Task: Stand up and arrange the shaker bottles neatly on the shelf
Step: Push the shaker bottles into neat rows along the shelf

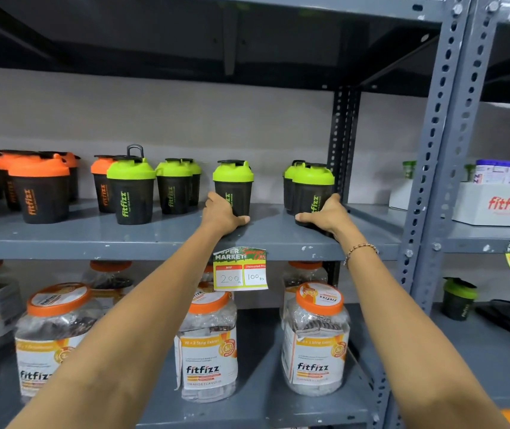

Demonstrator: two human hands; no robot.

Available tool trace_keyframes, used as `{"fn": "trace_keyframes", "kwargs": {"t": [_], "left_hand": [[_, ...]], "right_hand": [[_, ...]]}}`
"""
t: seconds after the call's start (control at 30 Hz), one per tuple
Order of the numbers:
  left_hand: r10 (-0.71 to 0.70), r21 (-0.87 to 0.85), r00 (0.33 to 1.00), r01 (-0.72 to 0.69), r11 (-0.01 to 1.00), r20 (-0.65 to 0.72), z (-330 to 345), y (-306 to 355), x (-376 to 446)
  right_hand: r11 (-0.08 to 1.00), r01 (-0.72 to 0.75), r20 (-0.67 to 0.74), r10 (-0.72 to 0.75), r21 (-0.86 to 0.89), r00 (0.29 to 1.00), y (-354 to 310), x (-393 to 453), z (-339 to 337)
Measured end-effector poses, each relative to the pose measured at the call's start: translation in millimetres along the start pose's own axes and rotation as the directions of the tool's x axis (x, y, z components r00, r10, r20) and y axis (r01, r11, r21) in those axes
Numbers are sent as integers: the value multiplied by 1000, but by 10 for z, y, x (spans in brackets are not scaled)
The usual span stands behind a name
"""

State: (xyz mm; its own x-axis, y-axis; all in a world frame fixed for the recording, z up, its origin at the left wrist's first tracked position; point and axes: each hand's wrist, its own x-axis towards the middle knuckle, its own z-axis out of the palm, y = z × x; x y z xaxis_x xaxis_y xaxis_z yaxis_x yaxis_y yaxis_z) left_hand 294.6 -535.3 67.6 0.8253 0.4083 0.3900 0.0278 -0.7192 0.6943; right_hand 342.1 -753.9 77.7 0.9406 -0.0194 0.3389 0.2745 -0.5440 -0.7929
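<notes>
Black shaker bottles stand upright on the grey shelf (161, 233). My left hand (221, 213) grips the base of a green-lidded shaker (233, 181) near the middle. My right hand (325, 213) holds the base of another green-lidded shaker (312, 188) at the right end, with one more green one (291, 181) close behind it. Further left stand a green shaker with a raised loop handle (131, 190), a green pair (174, 187), and several orange-lidded shakers (40, 190).
A perforated steel post (433, 168) bounds the shelf on the right. A white fitfizz box (501, 204) sits in the neighbouring bay. Below are clear fitfizz jars with orange lids (315, 339) and a price tag (240, 269) on the shelf's edge. A lone green shaker (459, 300) stands lower right.
</notes>
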Motion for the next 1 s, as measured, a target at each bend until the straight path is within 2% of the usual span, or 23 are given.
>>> {"fn": "trace_keyframes", "kwargs": {"t": [0.17,0.47,1.0], "left_hand": [[-13,-40,1000,14,999,23,4,-30,28],[-4,-5,1000,4,1000,17,12,-24,13],[-2,26,1000,2,1000,29,-15,4,-47]], "right_hand": [[1000,-12,13,13,-16,1000,-29,-13,15],[996,40,14,-39,-77,999,-6,-27,60],[994,24,62,-18,-107,998,-5,-84,39]]}}
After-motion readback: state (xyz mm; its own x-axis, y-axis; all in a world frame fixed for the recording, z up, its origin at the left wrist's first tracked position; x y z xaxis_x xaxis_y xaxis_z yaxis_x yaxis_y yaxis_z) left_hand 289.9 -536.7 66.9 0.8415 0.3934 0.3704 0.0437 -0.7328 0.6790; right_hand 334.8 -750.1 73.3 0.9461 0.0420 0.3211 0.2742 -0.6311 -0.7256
